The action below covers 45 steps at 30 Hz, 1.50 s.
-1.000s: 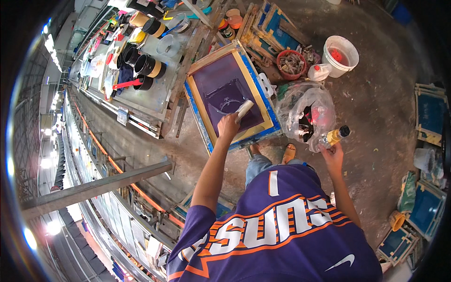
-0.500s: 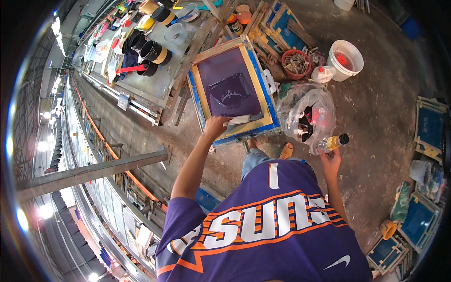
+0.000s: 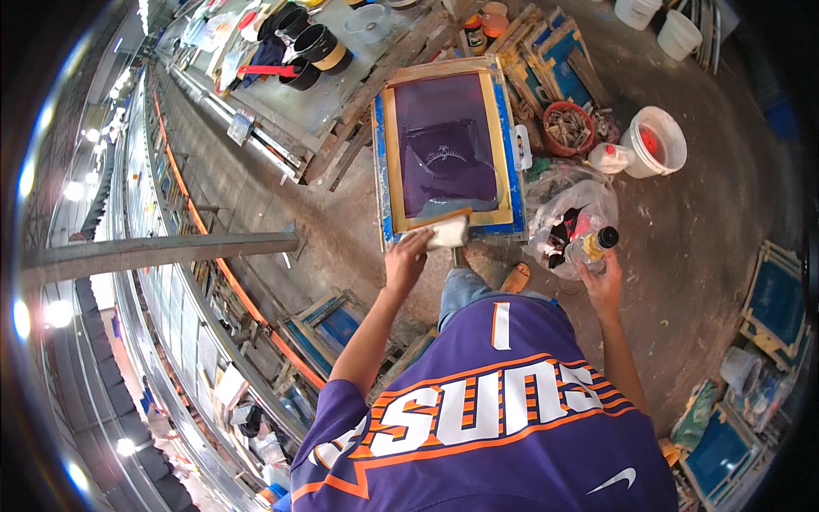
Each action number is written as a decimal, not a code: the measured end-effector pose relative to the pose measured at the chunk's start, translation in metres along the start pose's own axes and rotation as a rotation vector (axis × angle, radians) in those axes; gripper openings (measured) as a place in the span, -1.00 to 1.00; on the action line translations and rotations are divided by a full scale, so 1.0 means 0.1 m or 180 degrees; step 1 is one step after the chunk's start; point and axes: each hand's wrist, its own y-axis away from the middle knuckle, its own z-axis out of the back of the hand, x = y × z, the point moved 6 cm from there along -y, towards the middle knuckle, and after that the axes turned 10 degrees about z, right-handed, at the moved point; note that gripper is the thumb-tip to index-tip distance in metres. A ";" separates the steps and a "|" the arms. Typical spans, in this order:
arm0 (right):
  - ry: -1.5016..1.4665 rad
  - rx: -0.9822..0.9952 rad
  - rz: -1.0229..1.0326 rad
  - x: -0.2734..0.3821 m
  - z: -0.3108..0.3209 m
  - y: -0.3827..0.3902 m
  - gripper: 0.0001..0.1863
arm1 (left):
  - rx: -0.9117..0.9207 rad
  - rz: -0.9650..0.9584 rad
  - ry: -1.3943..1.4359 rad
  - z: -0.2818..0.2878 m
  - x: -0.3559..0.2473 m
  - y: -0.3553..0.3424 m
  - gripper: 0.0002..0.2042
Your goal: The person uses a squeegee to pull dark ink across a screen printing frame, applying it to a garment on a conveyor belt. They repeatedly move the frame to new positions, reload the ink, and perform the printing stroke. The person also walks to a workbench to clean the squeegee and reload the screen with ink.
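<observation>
A silk-screen frame [image 3: 384, 154] stands before me, its edges blue and tan. Its dark purple mesh [image 3: 442, 98] bears a wet-looking patch around a pale arched design. At the near edge of the frame, my left hand [image 3: 409, 258] is closed on a whitish pad [image 3: 448, 232] with a brownish upper edge; whether it is a folded cloth or a squeegee, I cannot tell. To the right, my right hand [image 3: 604, 286] grips a clear bottle [image 3: 593, 246] with a yellow label and black cap, tilted beside a clear plastic bag [image 3: 589, 198].
A red tub [image 3: 567, 128] of small pieces, a white jug [image 3: 611, 158] and a white bucket [image 3: 655, 141] stand beyond the bag. Leaning screens [image 3: 563, 64] are at the back. A worktable [image 3: 303, 111] with black pots is far left; a metal beam [image 3: 171, 250] juts in at left.
My left hand has drawn the pad toward me, from the mesh to the frame's near edge. The bottle in my right hand has tipped more upright toward the view. My head view has shifted.
</observation>
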 end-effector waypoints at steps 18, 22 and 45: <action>0.0504 0.1503 0.0509 0.81 -0.50 -0.74 -0.27 | -0.0122 0.2387 0.2690 -1.38 -0.22 -1.06 -0.71; 0.0809 0.1791 0.0606 0.66 -0.66 -0.91 -0.26 | -0.0086 0.2117 0.2089 -1.22 -0.02 -0.94 -0.71; 0.2727 0.3625 0.1729 0.50 -2.54 -1.26 -0.53 | -0.0981 0.2451 0.3230 0.05 0.78 -0.45 -0.81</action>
